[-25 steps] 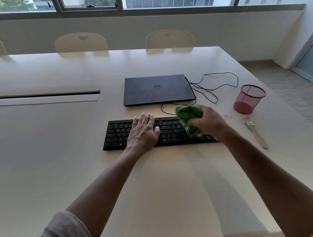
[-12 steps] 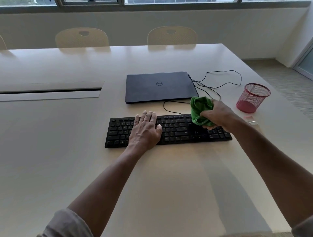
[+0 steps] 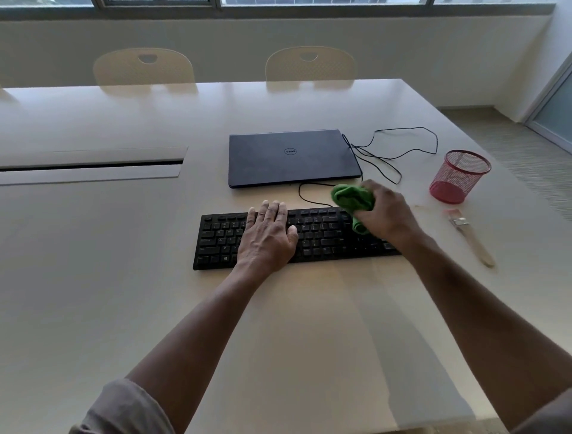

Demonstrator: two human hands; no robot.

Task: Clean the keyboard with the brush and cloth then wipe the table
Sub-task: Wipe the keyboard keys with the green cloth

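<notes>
Daylight comes in from the windows (image 3: 309,3) along the far wall, so I'm looking into soft backlight. The table (image 3: 93,278) picks up a pale sheen, with faint chair reflections at its far edge and long arm shadows near me. My right hand (image 3: 383,213) and the cloth (image 3: 351,198) are smeared by motion blur; the brush (image 3: 470,235) looks soft. Wide-angle distortion bends the table edges and wall lines outward.

head cam | looks forward-down over table (image 3: 123,278) | wide, close to hands
</notes>
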